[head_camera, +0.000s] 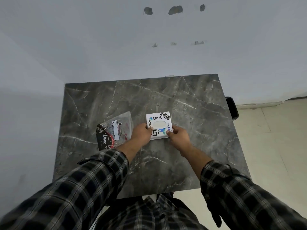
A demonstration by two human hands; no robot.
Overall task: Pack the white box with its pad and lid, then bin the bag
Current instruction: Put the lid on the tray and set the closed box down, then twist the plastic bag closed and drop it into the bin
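White box (pixel 158 125) at centre of frame on table (pixel 191 100), stickered lid (pixel 157 118) apparently seated. Left hand (pixel 141 133) and right hand (pixel 178 135) clamped on near corners, thumbs on top. Pad not visible, presumably inside. Packing judged nearly done. Clear bag (pixel 114 130) flat, just left of box, not yet binned. Black bin (pixel 232 107) at table's right edge.

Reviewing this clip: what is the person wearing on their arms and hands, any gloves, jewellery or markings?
Both arms wear long sleeves of a dark plaid shirt, black and grey-blue checks crossed by thin pale lines. The left sleeve and right sleeve each end in a cuff partway up the forearm. The left hand and right hand are bare: no gloves, and no ring or watch that I can see.
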